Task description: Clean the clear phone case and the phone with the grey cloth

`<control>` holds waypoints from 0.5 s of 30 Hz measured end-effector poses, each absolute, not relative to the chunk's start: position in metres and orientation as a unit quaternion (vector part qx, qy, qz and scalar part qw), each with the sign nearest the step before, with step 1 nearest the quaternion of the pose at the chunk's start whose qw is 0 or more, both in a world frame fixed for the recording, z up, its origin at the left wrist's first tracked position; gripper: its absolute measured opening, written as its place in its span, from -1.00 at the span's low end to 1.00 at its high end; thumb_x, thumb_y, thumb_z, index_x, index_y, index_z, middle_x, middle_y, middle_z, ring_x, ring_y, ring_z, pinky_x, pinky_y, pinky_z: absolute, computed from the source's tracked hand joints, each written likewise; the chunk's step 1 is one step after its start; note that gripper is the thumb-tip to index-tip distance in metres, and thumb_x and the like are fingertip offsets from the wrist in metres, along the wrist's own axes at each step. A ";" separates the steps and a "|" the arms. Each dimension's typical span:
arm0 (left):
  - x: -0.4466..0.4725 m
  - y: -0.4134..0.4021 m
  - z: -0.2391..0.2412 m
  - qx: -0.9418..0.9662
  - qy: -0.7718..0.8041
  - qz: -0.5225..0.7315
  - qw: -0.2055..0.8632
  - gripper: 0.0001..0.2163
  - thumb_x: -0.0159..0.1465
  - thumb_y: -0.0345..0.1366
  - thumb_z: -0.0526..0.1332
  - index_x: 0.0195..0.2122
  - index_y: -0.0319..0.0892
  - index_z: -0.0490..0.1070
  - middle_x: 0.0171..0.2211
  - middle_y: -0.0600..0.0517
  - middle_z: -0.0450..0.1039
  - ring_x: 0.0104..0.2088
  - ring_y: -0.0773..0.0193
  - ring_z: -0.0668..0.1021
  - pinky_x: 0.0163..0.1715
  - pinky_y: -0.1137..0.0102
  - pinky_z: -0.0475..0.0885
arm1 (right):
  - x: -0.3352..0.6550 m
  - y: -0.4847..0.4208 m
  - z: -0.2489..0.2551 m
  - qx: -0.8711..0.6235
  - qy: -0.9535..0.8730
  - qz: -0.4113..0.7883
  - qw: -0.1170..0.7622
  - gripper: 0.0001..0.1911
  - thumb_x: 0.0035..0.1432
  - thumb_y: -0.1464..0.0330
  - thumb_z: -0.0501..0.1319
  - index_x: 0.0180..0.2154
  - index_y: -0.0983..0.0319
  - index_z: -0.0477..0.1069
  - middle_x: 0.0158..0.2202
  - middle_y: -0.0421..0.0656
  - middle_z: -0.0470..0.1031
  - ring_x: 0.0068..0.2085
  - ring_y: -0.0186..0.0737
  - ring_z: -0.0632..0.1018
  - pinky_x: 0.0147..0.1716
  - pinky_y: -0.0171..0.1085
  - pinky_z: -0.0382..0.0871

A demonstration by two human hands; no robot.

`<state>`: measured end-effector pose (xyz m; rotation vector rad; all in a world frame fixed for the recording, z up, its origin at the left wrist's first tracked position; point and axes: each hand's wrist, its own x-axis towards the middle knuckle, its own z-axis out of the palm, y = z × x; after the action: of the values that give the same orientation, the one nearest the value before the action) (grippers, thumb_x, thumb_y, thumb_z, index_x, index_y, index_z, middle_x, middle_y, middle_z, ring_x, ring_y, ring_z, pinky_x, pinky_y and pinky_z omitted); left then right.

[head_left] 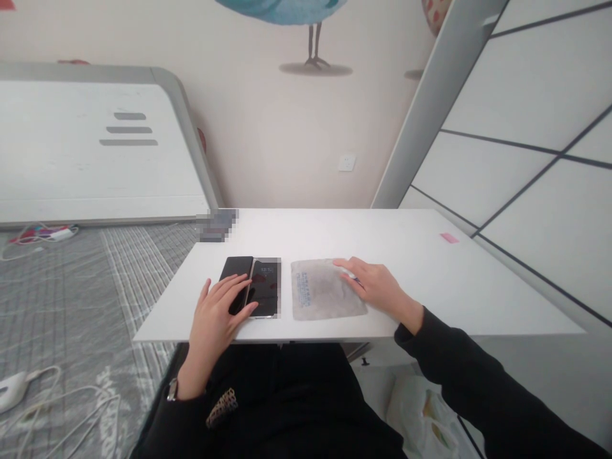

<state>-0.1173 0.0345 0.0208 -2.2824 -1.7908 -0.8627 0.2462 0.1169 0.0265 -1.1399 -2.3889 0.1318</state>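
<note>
My left hand (217,315) lies with fingers spread over a black two-panel phone (265,290), or a phone in an opened flip case; I cannot tell which. Faint digits show on its right panel, while my fingers cover part of the left one. To the right, a grey cloth (318,293) with blue printed lettering is laid flat on the white table (401,242). My right hand (375,284) rests on the cloth's right side, index finger and thumb apart. Its other fingers are partly hidden.
A blurred dark object (217,224) sits at the table's back left corner. Toward the back right lies a small pink slip (449,238). A bed with a grey striped cover (143,274) borders the left, with white cables (57,398) on it. White panelled doors (521,185) stand right.
</note>
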 end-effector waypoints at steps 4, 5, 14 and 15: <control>-0.117 0.035 0.020 -0.751 -0.591 -0.288 0.055 -0.62 0.42 -0.02 0.09 0.09 -0.09 0.50 0.15 -0.13 0.56 0.18 -0.09 0.55 0.34 -0.16 0.14 | 0.250 0.119 0.025 -0.430 -0.863 0.054 0.260 -0.61 0.45 0.11 0.03 0.14 0.05 0.47 -0.05 -0.08 0.61 -0.32 -0.10 0.60 -0.26 -0.17 0.46; -0.118 0.035 0.020 -0.752 -0.590 -0.290 0.054 -0.62 0.42 -0.02 0.09 0.09 -0.10 0.50 0.15 -0.14 0.56 0.18 -0.09 0.55 0.34 -0.16 0.14 | 0.255 0.120 0.025 -0.438 -0.855 0.053 0.272 -0.59 0.44 0.10 0.06 0.18 0.05 0.43 0.00 -0.07 0.60 -0.26 -0.05 0.62 -0.21 -0.14 0.47; -0.084 0.023 0.028 -0.760 -0.554 -0.335 0.053 -0.68 0.50 -0.15 0.02 0.08 -0.07 0.51 0.12 -0.07 0.58 0.21 0.01 0.53 0.31 -0.08 0.27 | 0.370 0.189 0.030 -0.578 -0.693 0.023 0.430 -0.55 0.35 0.04 0.10 0.04 0.23 0.38 -0.07 0.04 0.56 -0.11 0.03 0.60 -0.09 -0.01 0.48; -0.068 0.021 0.028 -0.788 -0.525 -0.318 0.036 -0.67 0.51 -0.15 0.01 0.12 -0.06 0.49 0.14 -0.07 0.56 0.19 0.05 0.55 0.31 -0.05 0.29 | 0.383 0.196 0.028 -0.595 -0.670 0.020 0.443 -0.59 0.34 0.04 0.14 -0.02 0.23 0.40 -0.11 0.01 0.57 -0.14 -0.01 0.59 -0.09 -0.02 0.48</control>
<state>-0.0678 0.0206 0.0284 -2.4207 -1.6138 -0.9773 0.3832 0.1963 0.0276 -1.4762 -1.6625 0.0499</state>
